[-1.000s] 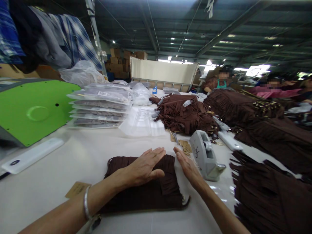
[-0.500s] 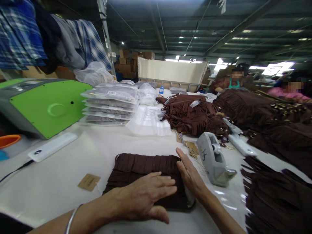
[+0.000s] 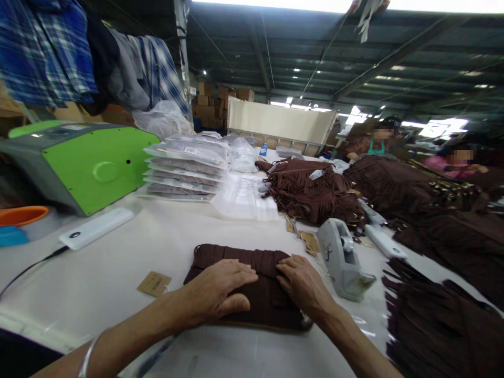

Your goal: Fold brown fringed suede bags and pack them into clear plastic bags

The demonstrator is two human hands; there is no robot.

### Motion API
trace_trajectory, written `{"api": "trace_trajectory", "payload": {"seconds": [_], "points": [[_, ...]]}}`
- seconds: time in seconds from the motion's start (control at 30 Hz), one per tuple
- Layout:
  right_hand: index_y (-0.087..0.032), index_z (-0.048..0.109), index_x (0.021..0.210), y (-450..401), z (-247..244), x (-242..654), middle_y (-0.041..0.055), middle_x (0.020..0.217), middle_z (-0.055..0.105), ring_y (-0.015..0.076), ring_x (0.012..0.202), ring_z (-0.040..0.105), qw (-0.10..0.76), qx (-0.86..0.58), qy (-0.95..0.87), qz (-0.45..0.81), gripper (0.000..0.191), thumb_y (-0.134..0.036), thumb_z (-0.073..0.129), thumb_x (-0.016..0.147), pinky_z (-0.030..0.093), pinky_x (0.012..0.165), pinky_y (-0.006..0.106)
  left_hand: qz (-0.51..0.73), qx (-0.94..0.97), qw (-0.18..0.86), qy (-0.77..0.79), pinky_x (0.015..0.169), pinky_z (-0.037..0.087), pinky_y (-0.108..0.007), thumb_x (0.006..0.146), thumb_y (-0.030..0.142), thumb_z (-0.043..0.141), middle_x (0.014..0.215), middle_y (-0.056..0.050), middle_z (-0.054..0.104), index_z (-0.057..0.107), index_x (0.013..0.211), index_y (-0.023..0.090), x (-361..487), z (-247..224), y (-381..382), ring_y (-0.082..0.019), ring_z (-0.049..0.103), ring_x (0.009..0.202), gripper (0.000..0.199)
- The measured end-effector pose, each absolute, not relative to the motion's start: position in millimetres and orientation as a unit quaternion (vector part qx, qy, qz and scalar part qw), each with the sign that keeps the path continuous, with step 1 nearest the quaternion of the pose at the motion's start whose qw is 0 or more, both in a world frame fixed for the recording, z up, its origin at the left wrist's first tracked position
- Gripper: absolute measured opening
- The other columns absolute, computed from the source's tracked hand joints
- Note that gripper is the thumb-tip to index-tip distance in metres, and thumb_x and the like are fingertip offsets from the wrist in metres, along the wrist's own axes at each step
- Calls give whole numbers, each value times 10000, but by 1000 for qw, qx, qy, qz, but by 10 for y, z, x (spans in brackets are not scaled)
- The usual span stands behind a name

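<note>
A dark brown fringed bag (image 3: pixel 260 302) lies flat on the white table in front of me. My left hand (image 3: pixel 220 289) rests on its left and middle part, palm down with the fingers stretched out. At the bag's right side, my right hand (image 3: pixel 303 281) lies on the fringe, its fingers bent a little and touching the top surface. I cannot make out anything held in either hand. Left of the bag lies a tan cardboard tag (image 3: pixel 154 283) on a string. A grey tape dispenser (image 3: pixel 342 260) stands just to the right of my right hand.
Bagged flat packs (image 3: pixel 185 168) are stacked behind, beside a green machine (image 3: pixel 102 168). Brown fringed bags (image 3: pixel 311 189) are piled at the back, with more brown fringed pieces (image 3: pixel 441 315) at right. A white device (image 3: pixel 96 228) with a cable lies left. Two people sit beyond the table.
My left hand has slid left and slightly up over the bag. My right hand has moved from the bag's right edge onto its top, fingers now bent. The camera view has shifted slightly.
</note>
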State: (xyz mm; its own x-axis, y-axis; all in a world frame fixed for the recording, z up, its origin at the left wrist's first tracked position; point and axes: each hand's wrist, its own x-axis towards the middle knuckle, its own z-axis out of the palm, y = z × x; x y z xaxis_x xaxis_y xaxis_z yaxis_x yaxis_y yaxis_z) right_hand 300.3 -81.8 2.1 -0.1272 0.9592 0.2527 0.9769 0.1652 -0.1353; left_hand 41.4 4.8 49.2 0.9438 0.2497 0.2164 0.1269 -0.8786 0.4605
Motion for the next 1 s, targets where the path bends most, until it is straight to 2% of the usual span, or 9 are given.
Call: {"api": "trace_trajectory", "payload": {"seconds": [0.1, 0.2, 0.33, 0.53, 0.6, 0.67, 0.77, 0.87, 1.0], "points": [[-197, 699, 821, -757, 41, 2957, 44, 838, 701, 210, 839, 631, 83, -645, -758, -54, 119, -141, 602, 862, 480, 822, 364, 150, 958, 224, 97, 1076, 381, -433, 945, 519, 442, 1304, -107, 601, 530, 1310, 210, 387, 499, 28, -257, 537, 1223, 486], [-192, 678, 830, -776, 16, 2963, 45, 827, 684, 209, 832, 621, 102, -647, -752, -73, 142, -131, 562, 884, 471, 812, 362, 167, 954, 227, 102, 1071, 388, -414, 938, 496, 478, 1281, -86, 619, 539, 1303, 232, 343, 483, 22, -248, 553, 1198, 454], [-207, 663, 945, -918, -51, 2991, 61, 962, 689, 206, 951, 620, 190, -629, -752, -46, 183, -174, 484, 931, 483, 879, 358, 178, 945, 251, 109, 1056, 401, -384, 936, 488, 490, 1280, -73, 618, 550, 1298, 248, 265, 438, 58, -235, 548, 1195, 439], [-230, 668, 965, -1121, -106, 2995, 73, 1126, 677, 206, 1080, 620, 233, -614, -754, 16, 208, -262, 464, 949, 510, 939, 356, 249, 881, 317, 248, 1097, 358, -375, 978, 484, 346, 1349, -49, 569, 541, 1310, 234, 89, 428, 484, -216, 502, 1249, 459], [-244, 676, 951, -1080, -76, 3061, 76, 1149, 672, 220, 1112, 609, 274, -623, -733, 11, 223, -335, 472, 948, 493, 976, 395, 280, 848, 331, 304, 1132, 307, -386, 978, 517, 273, 1386, -62, 535, 513, 1336, 198, -11, 401, 719, -220, 463, 1292, 536], [-240, 657, 1076, -965, -57, 3161, 93, 1266, 619, 252, 1219, 542, 315, -642, -699, 2, 288, -406, 463, 942, 424, 1056, 466, 289, 827, 337, 346, 1160, 253, -387, 961, 574, 215, 1435, -87, 480, 461, 1376, 149, -135, 339, 924, -223, 405, 1342, 643], [-193, 504, 1343, -756, -118, 3289, 117, 1445, 462, 284, 1356, 388, 329, -680, -654, 20, 516, -492, 406, 934, 317, 1123, 527, 248, 813, 345, 398, 1184, 177, -381, 918, 669, 170, 1524, -115, 334, 336, 1447, 93, -306, 197, 1054, -224, 282, 1413, 800], [-164, 427, 1417, -684, -291, 3307, 117, 1494, 385, 284, 1390, 320, 289, -702, -648, 64, 610, -528, 361, 931, 309, 1134, 501, 155, 820, 363, 415, 1190, 134, -397, 893, 717, 183, 1571, -123, 177, 218, 1492, 89, -383, 70, 931, -231, 169, 1446, 868], [-191, 344, 1466, -826, -498, 3207, 77, 1543, 287, 266, 1416, 253, 215, -690, -686, 87, 617, -508, 381, 938, 268, 1157, 486, 45, 846, 355, 396, 1188, 125, -414, 902, 703, 246, 1576, -147, 106, 162, 1506, 96, -350, 65, 575, -248, 118, 1452, 860]]}}
